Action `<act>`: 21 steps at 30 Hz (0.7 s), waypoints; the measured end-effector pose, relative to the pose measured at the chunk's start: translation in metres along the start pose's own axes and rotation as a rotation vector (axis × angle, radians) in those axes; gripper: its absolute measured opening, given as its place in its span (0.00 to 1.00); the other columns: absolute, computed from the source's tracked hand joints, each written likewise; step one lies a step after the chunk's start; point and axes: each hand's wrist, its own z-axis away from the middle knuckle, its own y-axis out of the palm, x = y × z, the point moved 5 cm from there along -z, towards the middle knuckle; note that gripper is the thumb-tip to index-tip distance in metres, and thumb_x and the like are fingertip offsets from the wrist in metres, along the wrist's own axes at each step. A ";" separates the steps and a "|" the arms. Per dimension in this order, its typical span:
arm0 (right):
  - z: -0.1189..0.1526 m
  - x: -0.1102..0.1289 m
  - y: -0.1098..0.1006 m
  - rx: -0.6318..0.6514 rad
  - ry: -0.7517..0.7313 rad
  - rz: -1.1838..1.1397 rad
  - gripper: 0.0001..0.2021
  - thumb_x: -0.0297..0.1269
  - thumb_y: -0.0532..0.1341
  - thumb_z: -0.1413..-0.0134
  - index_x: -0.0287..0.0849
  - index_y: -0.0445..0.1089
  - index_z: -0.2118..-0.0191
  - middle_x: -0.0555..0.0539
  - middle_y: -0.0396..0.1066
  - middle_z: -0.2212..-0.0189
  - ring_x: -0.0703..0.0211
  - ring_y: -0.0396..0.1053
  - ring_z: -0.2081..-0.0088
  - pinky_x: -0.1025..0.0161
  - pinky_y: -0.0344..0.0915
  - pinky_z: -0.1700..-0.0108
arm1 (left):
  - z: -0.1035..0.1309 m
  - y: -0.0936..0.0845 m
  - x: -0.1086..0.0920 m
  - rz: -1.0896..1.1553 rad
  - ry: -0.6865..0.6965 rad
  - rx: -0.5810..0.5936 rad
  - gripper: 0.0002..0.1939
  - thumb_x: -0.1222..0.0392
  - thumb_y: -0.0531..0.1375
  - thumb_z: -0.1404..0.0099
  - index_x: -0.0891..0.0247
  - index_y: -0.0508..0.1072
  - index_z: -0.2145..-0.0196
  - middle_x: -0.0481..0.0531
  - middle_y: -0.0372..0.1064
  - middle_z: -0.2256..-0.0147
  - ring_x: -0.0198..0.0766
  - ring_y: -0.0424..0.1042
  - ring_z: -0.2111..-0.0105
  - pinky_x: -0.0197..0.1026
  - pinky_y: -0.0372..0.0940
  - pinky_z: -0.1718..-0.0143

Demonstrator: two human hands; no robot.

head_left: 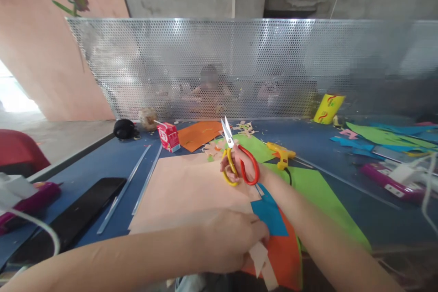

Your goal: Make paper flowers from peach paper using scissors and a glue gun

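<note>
"Why do the scissors (231, 143) point away?"
"Maybe so nobody gets poked. Right fingers (232, 175) curl round the handles, over the peach sheet (191, 187); left fingers (262, 230) look closed on pale scraps (259, 259)."

Slightly opened scissors (230, 142), with 1 red and 1 yellow handle, are in the right hand (237, 160); pale paper (259, 259) is in the left hand (231, 237).

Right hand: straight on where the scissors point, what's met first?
Right hand and scissors would likely meet the perforated screen first, or the far orange sheet if low; depth is unclear.
</note>
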 end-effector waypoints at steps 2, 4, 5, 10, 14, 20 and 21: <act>-0.003 -0.002 -0.004 -0.014 -0.005 -0.025 0.32 0.61 0.42 0.47 0.36 0.67 0.75 0.46 0.69 0.84 0.67 0.57 0.88 0.69 0.50 0.86 | 0.000 -0.001 -0.001 0.081 0.042 -0.001 0.08 0.63 0.58 0.47 0.58 0.68 0.67 0.50 0.70 0.66 0.40 0.71 0.68 0.36 0.63 0.72; -0.005 -0.004 -0.007 -0.031 -0.007 -0.052 0.31 0.61 0.43 0.47 0.37 0.66 0.75 0.45 0.71 0.81 0.67 0.59 0.87 0.69 0.50 0.87 | 0.000 -0.007 -0.004 0.224 0.059 -0.043 0.05 0.66 0.58 0.48 0.59 0.70 0.72 0.50 0.72 0.68 0.40 0.71 0.68 0.36 0.64 0.71; -0.006 -0.005 -0.009 -0.039 -0.007 -0.064 0.30 0.62 0.44 0.48 0.37 0.66 0.76 0.45 0.71 0.80 0.67 0.59 0.87 0.69 0.50 0.87 | 0.000 -0.012 -0.003 0.305 0.047 -0.077 0.04 0.66 0.59 0.48 0.59 0.71 0.74 0.50 0.72 0.70 0.40 0.71 0.69 0.36 0.64 0.70; -0.007 -0.006 -0.014 -0.099 -0.045 -0.088 0.28 0.61 0.49 0.50 0.37 0.67 0.77 0.46 0.70 0.81 0.67 0.59 0.87 0.69 0.50 0.87 | 0.010 -0.060 0.029 0.470 -0.144 -0.262 0.08 0.59 0.56 0.43 0.59 0.75 0.72 0.47 0.74 0.72 0.36 0.70 0.71 0.34 0.63 0.71; -0.007 0.009 -0.021 -0.188 -0.213 -0.108 0.24 0.58 0.55 0.53 0.38 0.68 0.73 0.51 0.67 0.81 0.70 0.57 0.87 0.71 0.47 0.87 | 0.035 -0.107 0.115 0.497 -0.504 -0.516 0.08 0.58 0.58 0.46 0.64 0.74 0.72 0.50 0.70 0.76 0.32 0.65 0.79 0.32 0.55 0.83; 0.006 0.044 -0.034 -0.289 -0.420 -0.208 0.25 0.61 0.51 0.53 0.41 0.63 0.75 0.55 0.62 0.82 0.73 0.50 0.89 0.71 0.46 0.87 | 0.060 -0.114 0.216 0.640 -0.935 -0.644 0.15 0.57 0.55 0.38 0.67 0.66 0.56 0.55 0.66 0.59 0.38 0.69 0.64 0.44 0.66 0.66; 0.008 0.047 -0.036 -0.304 -0.429 -0.215 0.25 0.61 0.51 0.54 0.41 0.63 0.76 0.55 0.62 0.82 0.74 0.50 0.89 0.71 0.46 0.87 | 0.060 -0.111 0.220 0.679 -0.955 -0.645 0.16 0.57 0.54 0.38 0.66 0.65 0.54 0.56 0.65 0.56 0.40 0.68 0.61 0.47 0.66 0.62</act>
